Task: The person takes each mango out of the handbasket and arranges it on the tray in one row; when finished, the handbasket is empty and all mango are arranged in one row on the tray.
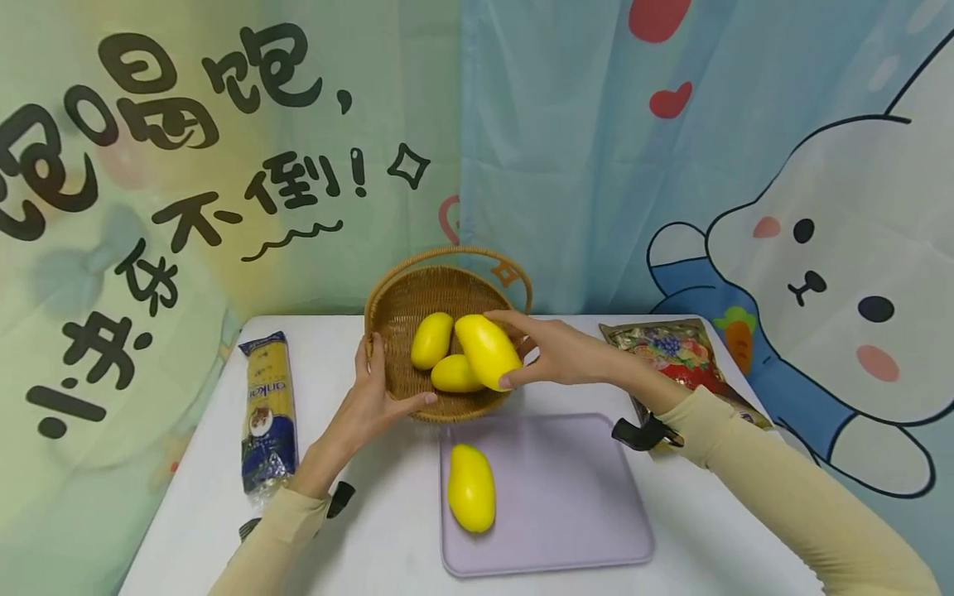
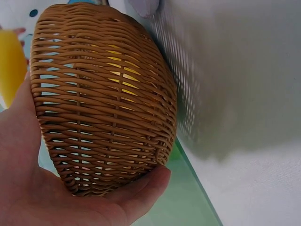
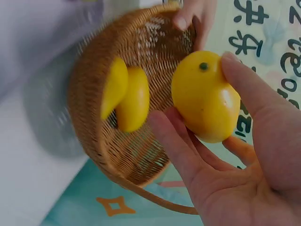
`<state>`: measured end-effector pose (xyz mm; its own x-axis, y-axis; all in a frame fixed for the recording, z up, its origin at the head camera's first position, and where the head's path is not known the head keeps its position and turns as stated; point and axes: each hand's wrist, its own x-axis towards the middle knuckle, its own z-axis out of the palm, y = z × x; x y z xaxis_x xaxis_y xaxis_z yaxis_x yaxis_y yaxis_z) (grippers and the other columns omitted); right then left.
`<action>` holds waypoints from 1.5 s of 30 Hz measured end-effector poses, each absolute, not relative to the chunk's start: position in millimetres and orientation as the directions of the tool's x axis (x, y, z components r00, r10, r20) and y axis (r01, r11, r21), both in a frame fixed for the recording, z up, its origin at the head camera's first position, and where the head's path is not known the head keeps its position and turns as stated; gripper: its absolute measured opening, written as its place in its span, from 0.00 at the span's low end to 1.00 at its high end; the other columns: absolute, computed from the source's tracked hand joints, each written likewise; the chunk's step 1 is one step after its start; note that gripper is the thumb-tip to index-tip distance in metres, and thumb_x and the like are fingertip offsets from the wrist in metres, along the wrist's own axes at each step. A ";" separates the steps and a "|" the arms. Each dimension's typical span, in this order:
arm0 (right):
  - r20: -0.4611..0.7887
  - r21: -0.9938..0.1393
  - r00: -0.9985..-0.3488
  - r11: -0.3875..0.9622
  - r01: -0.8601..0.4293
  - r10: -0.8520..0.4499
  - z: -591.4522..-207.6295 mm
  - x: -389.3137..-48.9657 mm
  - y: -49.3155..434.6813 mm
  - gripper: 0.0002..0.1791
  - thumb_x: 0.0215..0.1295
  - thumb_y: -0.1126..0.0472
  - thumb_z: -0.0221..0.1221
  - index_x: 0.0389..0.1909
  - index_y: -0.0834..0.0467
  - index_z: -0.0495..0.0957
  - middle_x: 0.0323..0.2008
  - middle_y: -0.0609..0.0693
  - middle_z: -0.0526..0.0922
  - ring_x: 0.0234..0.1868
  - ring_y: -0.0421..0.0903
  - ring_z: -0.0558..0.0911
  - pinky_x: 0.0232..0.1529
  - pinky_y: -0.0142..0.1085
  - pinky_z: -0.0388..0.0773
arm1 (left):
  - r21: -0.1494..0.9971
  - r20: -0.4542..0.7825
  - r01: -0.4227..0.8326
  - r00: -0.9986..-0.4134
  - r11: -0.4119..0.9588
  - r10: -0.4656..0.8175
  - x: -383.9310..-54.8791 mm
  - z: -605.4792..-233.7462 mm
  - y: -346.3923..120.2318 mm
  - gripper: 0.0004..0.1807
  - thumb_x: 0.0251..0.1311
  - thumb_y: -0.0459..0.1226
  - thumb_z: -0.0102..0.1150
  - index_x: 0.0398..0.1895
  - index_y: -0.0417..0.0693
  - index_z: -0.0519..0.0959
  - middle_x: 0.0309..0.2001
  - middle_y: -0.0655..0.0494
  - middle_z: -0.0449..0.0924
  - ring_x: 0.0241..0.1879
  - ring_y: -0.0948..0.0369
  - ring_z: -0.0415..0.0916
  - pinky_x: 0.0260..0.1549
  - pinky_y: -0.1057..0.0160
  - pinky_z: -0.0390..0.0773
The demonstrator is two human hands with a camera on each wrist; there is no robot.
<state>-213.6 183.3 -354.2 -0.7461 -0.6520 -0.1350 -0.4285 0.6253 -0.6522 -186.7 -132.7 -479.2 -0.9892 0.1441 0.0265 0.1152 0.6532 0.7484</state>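
Note:
My left hand grips the left side of a brown wicker basket, which is tilted so its mouth faces me. In the left wrist view, that hand's thumb and fingers wrap the woven wall. Between the thumb and fingers of my right hand is a yellow mango, held at the basket's mouth. Two more mangoes, one upright and one lying sideways, are inside the basket. Another mango lies on the left part of a pale purple tray in front of the basket.
A blue-and-yellow plastic packet lies at the table's left. A shiny bag with fruit pictures is at the right, partly behind my right forearm. A printed curtain hangs behind the white table.

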 end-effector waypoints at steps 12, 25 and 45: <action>-0.162 -0.751 -0.860 0.626 -0.210 -0.483 -385.4 -159.4 211.3 0.51 0.56 0.40 0.73 0.77 0.32 0.55 0.61 0.51 0.79 0.55 0.47 0.82 0.54 0.44 0.82 | 0.739 0.025 0.112 -0.990 0.664 0.140 -191.0 -476.4 -136.4 0.76 0.45 0.71 0.69 0.82 0.52 0.28 0.81 0.45 0.19 0.64 0.35 0.72 0.57 0.42 0.78; -0.294 -0.811 -0.844 0.584 -0.027 -0.448 -441.0 -112.8 219.2 0.49 0.57 0.44 0.73 0.76 0.40 0.59 0.59 0.57 0.79 0.50 0.47 0.83 0.50 0.43 0.81 | 0.755 0.034 0.119 -0.989 0.645 0.142 -191.6 -476.0 -137.1 0.76 0.47 0.69 0.70 0.82 0.51 0.28 0.81 0.48 0.18 0.65 0.35 0.71 0.58 0.41 0.77; -0.325 -0.811 -0.854 0.584 0.030 -0.407 -493.3 -76.9 200.6 0.50 0.56 0.45 0.74 0.75 0.50 0.59 0.54 0.58 0.78 0.44 0.44 0.82 0.40 0.37 0.78 | 0.745 0.019 0.111 -0.989 0.657 0.144 -187.2 -478.5 -133.7 0.76 0.47 0.69 0.70 0.82 0.50 0.28 0.81 0.44 0.20 0.63 0.35 0.73 0.56 0.42 0.78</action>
